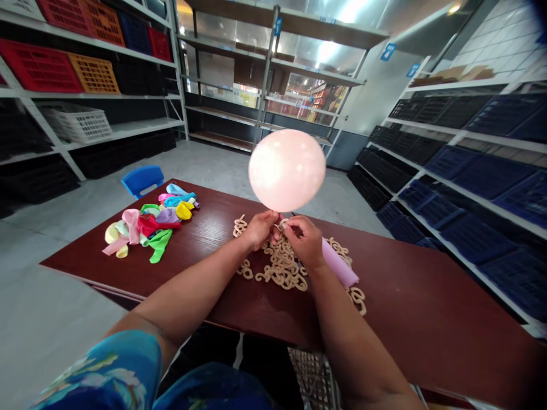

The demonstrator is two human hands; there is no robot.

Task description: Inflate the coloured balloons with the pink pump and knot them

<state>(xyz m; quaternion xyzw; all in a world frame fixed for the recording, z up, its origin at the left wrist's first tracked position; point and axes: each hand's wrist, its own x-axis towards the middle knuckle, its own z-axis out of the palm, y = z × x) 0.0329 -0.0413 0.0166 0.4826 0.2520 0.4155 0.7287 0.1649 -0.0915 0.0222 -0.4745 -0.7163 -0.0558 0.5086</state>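
Note:
An inflated pale pink balloon point(287, 171) stands upright above the table's far edge. My left hand point(260, 229) is closed around its neck at the bottom. Close beside it, my right hand point(305, 239) pinches a piece of beige cord just under the balloon; the fingertips of both hands nearly meet, and the neck is mostly hidden. Beneath the hands lies a heap of curly beige cord loops point(284, 265). A pinkish-purple cylinder point(341, 265) rests on the table to the right, partly behind my right wrist.
On the left of the dark red table point(205, 256) is a pile of colourful uninflated balloons point(156, 223). A blue chair point(143, 179) stands behind it. Shelves with crates point(92, 122) line the left, and more shelves with dark bins point(470, 171) the right.

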